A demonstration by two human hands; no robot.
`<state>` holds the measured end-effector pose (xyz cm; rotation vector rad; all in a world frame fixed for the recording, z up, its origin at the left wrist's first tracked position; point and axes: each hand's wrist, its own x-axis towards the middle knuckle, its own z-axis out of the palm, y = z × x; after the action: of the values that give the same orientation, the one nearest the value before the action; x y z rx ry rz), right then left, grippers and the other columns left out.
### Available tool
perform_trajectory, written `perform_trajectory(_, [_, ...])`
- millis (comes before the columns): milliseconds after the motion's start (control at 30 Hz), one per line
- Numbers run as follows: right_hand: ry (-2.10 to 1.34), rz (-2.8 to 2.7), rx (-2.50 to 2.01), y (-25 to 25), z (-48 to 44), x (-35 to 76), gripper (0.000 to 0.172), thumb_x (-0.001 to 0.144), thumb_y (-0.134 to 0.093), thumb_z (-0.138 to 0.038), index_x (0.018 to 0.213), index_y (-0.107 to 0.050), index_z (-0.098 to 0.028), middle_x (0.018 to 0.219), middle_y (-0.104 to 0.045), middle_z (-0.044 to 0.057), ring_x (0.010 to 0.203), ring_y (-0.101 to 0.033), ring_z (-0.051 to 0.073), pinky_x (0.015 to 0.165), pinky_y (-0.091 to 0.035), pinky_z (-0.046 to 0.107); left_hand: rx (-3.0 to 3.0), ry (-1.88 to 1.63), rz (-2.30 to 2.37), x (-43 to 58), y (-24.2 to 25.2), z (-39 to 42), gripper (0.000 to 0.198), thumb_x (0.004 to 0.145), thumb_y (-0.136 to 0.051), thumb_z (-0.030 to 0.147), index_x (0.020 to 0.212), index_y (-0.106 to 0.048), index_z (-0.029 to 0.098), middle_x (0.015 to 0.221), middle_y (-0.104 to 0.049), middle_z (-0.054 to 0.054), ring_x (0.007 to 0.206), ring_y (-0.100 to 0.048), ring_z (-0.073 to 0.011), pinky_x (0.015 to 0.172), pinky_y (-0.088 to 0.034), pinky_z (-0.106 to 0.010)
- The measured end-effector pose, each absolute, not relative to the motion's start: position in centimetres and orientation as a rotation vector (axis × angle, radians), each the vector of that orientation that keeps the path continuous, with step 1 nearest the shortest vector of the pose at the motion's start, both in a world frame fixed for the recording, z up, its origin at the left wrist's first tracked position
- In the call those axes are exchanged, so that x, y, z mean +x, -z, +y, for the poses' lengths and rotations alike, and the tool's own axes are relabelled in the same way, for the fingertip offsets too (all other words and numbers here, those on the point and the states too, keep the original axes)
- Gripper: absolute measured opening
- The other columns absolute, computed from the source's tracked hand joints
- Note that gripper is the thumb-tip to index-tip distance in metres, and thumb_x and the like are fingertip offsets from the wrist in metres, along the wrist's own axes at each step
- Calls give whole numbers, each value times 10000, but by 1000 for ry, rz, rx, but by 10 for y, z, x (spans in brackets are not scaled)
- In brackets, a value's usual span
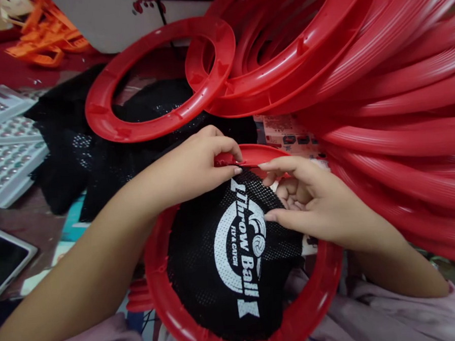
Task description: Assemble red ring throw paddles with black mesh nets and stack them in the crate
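A red plastic ring (pixel 169 306) lies in front of me with a black mesh (pixel 202 263) stretched over it; white lettering on the mesh reads "Throw Ball". My left hand (pixel 196 164) pinches the mesh edge against the ring's far rim. My right hand (pixel 308 197) rests on the mesh just right of it, index finger stretched toward the rim, thumb pressing the fabric, other fingers curled.
A big stack of red rings (pixel 379 81) leans at the right and back. One loose red ring (pixel 106 116) lies on a pile of black mesh pieces (pixel 82 158). Grey trays (pixel 5 151) sit at the left, orange plastic parts (pixel 45 32) at back left, a tablet (pixel 3 261) at lower left.
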<state>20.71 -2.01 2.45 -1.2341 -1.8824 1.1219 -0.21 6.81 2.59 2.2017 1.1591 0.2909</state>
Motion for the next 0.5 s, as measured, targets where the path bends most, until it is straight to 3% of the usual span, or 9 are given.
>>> perform_trajectory(100, [-1300,-1781,-1435,-25,-23,205,559,726,-697,-86,1220,-496,-256,976,-586,-20,540,-506,46,438,-415,175,2270,-273,1085,-1,-26,68,190,801,-623,265,934,-727,178,1206,-582,-84,1096,-589,-245,989,-455,-404])
perform_trajectory(200, [-1220,-1813,-1567,-26,-20,204,466,724,-712,-110,1129,-512,-223,962,-593,-21,546,-517,47,474,-413,191,2306,-316,1007,0,-24,69,178,812,-608,246,918,-728,169,1338,-573,-76,1219,-554,-260,1062,-410,-401])
perform_trajectory(400, [-1120,-2143,-1702,-27,-13,199,380,733,-758,-129,1077,-598,-152,835,-636,-11,585,-538,92,574,-416,241,2193,-442,1005,1,-16,72,105,770,-679,261,779,-731,171,1144,-694,-57,1089,-635,-230,991,-464,-367])
perform_trajectory(500, [-884,-2266,-1795,-21,-10,194,319,775,-757,-270,1037,-628,-141,838,-664,30,685,-583,166,616,-407,284,2116,-500,1022,1,-14,73,85,758,-687,253,740,-719,176,1076,-710,-51,1053,-648,-223,974,-474,-365])
